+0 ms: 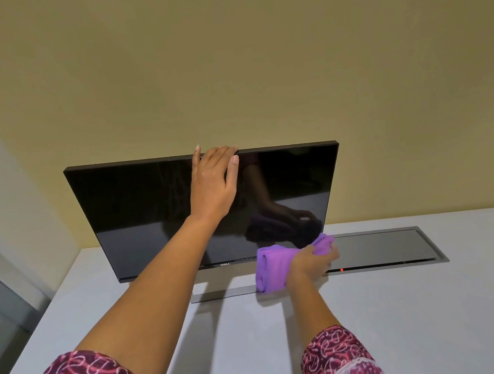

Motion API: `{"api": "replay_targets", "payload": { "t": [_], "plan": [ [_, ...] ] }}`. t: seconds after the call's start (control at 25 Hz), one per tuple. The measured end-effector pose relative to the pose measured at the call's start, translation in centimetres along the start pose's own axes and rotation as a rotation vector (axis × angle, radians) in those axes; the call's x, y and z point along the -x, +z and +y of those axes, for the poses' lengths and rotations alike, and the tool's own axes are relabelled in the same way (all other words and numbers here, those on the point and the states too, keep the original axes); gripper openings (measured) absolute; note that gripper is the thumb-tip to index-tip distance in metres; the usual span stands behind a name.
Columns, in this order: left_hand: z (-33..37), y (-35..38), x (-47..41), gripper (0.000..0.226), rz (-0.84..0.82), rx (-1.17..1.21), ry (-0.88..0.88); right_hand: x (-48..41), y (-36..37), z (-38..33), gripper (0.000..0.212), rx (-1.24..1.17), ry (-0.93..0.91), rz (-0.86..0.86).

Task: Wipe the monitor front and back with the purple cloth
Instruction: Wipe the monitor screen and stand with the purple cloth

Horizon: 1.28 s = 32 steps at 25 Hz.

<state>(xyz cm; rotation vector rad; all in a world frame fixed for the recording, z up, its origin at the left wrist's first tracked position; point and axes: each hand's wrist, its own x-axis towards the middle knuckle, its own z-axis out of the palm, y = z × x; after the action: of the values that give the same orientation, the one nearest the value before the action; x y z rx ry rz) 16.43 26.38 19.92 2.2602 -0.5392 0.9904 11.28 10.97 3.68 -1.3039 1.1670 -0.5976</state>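
Bracing the monitor point(139, 209), the left hand point(213, 184) gripped its top edge: fingers hooked over the back, thumb on the front. The right hand point(313, 263) was closed round the bunched purple cloth point(273, 270), below and right of the left hand, at the screen's lower corner. Risks: a hard push that low could skid the stand point(220, 293) on the table point(403, 322), and the thumb probably smeared the glass. Back looked not yet wiped.
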Motion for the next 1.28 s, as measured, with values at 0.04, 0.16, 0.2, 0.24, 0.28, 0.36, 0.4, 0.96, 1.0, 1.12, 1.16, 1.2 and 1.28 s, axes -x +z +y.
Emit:
{"api": "replay_targets", "payload": {
  "t": [0.04, 0.16, 0.2, 0.24, 0.28, 0.36, 0.4, 0.96, 1.0, 1.12, 1.16, 1.2, 1.28],
  "plan": [
    [0.0, 0.0, 0.0, 0.043, 0.001, -0.001, 0.001, -1.2, -0.3, -0.3, 0.048, 0.076, 0.018, -0.024],
    [-0.1, 0.1, 0.0, 0.041, 0.007, -0.003, 0.005, -3.1, -0.2, -0.9, 0.052, 0.231, 0.062, -0.126],
    [-0.1, 0.2, 0.0, 0.04, 0.012, -0.001, 0.007, -2.9, 0.0, -1.0, 0.052, 0.256, 0.052, -0.134],
    [-0.2, 0.2, 0.0, 0.039, 0.016, 0.0, 0.007, -2.7, 0.3, -1.0, 0.054, 0.283, 0.043, -0.128],
    [-0.2, 0.3, 0.0, 0.039, 0.021, 0.0, 0.009, -2.5, 0.6, -1.0, 0.055, 0.317, 0.033, -0.114],
    [-0.2, 0.4, 0.0, 0.038, 0.025, -0.001, 0.009, -2.0, 0.8, -1.2, 0.056, 0.396, 0.025, -0.094],
    [-0.2, 0.4, 0.0, 0.038, 0.024, 0.0, 0.007, -1.9, 0.8, -1.2, 0.055, 0.439, 0.018, -0.094],
    [0.0, -0.2, 0.1, 0.044, -0.037, 0.0, 0.002, -3.7, -2.1, -0.2, 0.032, 0.764, -0.18, -0.044],
    [0.0, -0.1, 0.0, 0.044, -0.037, -0.001, 0.004, -3.8, -2.1, -0.3, 0.032, 0.796, -0.201, -0.079],
    [-0.1, 0.0, 0.0, 0.042, -0.017, -0.003, 0.009, -3.7, -2.1, -0.3, 0.039, 0.942, -0.287, -0.112],
    [0.0, 0.1, 0.0, 0.041, -0.009, -0.004, 0.008, -3.3, -2.2, -0.5, 0.042, 1.044, -0.322, -0.072],
    [0.0, 0.2, 0.0, 0.04, -0.003, -0.004, 0.007, -2.9, -2.2, -0.5, 0.044, 1.15, -0.356, -0.053],
    [0.0, 0.3, 0.1, 0.039, 0.003, -0.005, 0.002, -2.0, -1.9, -0.1, 0.05, 1.287, -0.43, -0.082]
  ]
}}
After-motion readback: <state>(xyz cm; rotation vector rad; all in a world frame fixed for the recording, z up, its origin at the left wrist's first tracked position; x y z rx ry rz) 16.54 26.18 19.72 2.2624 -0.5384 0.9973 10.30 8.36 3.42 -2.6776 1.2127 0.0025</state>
